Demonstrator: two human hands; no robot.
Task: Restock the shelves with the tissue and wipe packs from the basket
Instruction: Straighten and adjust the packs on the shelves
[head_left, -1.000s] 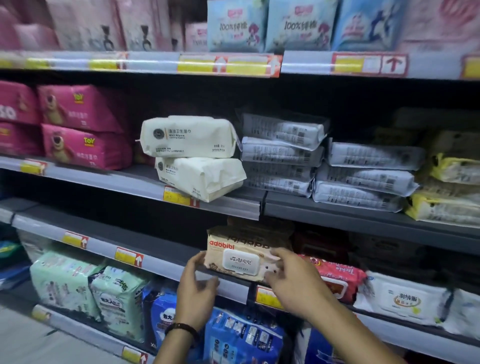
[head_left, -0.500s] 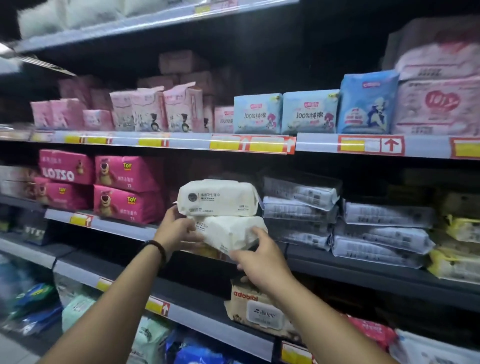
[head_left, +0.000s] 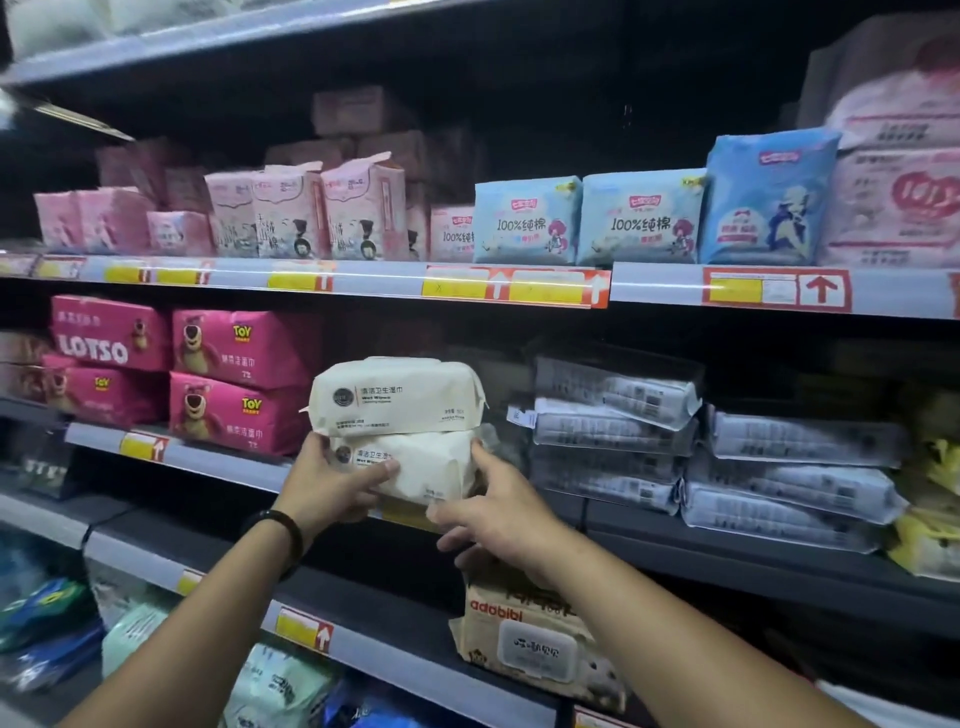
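Two cream wet-wipe packs are stacked on the middle shelf (head_left: 228, 460). The upper cream pack (head_left: 397, 395) lies flat on the lower cream pack (head_left: 423, 465). My left hand (head_left: 327, 486) grips the lower pack's left end, thumb across its front. My right hand (head_left: 491, 512) touches the same pack's right end with spread fingers. A beige adobibi wipe pack (head_left: 524, 639) sits on the shelf below, under my right forearm. No basket is in view.
Pink Lotso packs (head_left: 239, 382) stand left of the cream stack. Clear-wrapped grey packs (head_left: 613, 426) are stacked to its right, yellow packs (head_left: 930, 519) at the far right. Pink and blue packs (head_left: 527, 221) fill the shelf above. Green and blue packs (head_left: 140, 634) lie on the lowest shelves.
Both hands left the adobibi pack on the lower shelf and rose to the cream stack. The tilted lower cream pack now sits squarer under the upper one. The camera tilted up.
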